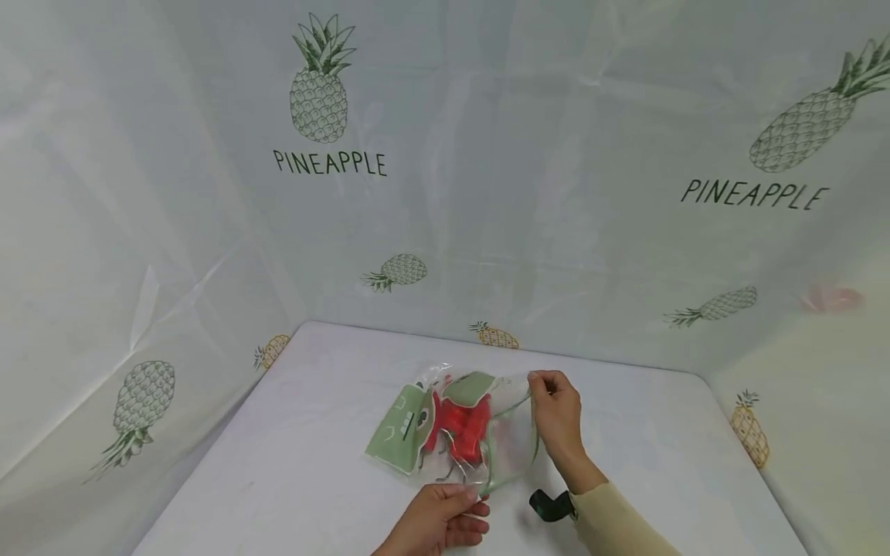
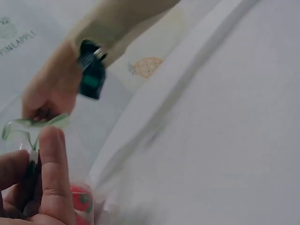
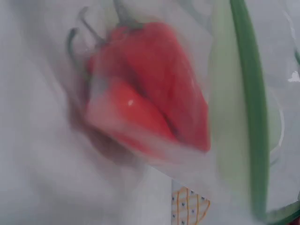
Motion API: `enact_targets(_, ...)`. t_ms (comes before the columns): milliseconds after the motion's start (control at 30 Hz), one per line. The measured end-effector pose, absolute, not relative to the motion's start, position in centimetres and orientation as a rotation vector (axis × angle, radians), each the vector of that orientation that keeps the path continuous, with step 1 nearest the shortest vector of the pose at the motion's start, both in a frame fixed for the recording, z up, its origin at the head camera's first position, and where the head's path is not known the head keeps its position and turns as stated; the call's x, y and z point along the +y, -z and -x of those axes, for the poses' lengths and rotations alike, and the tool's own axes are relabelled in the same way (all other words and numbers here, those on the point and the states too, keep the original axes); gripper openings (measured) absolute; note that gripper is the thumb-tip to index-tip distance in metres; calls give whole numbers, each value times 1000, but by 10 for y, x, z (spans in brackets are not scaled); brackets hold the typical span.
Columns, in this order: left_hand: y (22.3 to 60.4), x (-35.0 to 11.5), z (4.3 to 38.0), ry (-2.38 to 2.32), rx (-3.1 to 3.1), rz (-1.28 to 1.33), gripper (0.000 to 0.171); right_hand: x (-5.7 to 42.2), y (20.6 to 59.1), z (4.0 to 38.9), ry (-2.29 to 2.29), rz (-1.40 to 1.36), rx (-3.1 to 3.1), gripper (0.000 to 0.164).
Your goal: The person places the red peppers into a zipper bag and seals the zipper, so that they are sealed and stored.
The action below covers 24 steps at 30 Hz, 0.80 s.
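A clear plastic bag [image 1: 396,432] with a green printed pattern holds several red peppers [image 1: 464,432] with dark stems. My right hand [image 1: 558,417] pinches the far right corner of the bag's mouth. At the near corner, my left hand [image 1: 445,519] pinches the green-edged rim between thumb and fingers. Between the two hands the mouth is spread, its green strips [image 3: 253,103] standing apart. In the right wrist view the peppers [image 3: 150,84] show through the plastic. The left wrist view shows the green rim [image 2: 37,123] running from one hand to the other.
The bag is over a white table [image 1: 299,463]. Pale sheeting [image 1: 487,193] printed with pineapples hangs at the back and both sides. A dark wrist-worn device [image 1: 549,506] sits at the right wrist, beside a beige sleeve [image 1: 619,521].
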<state>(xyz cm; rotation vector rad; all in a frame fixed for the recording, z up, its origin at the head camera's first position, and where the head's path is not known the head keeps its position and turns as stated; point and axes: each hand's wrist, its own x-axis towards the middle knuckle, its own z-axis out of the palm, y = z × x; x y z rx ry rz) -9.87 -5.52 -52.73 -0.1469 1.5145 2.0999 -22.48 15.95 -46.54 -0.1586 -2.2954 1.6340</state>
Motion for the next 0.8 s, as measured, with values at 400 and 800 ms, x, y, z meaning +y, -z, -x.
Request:
enact_targets(400,511,-83,131,-2345,1585,171,31,217,468,196,-1616,360,-2344,34)
enact_targets(800,503,-105,167,-2329,1859,165,30,233,484,159,-1709,405,-2511,38)
